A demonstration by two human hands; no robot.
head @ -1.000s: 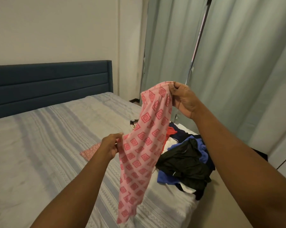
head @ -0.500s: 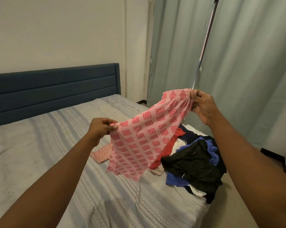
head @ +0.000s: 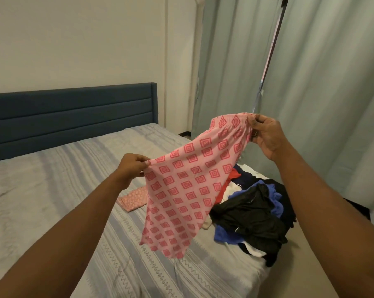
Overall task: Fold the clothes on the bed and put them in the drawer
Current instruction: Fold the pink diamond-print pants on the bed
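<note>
As left hand [head: 131, 166] and right hand [head: 265, 134] pinch its ends, the pink garment [head: 188, 190] spans near-left to far-right.

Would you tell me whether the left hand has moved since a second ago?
Yes: the left hand rose, toward the headboard, spreading the pink garment.

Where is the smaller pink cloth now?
Head view: the smaller pink cloth lies on the bed, below the left hand, partly behind the patterned garment, left of the clothes pile.
</note>
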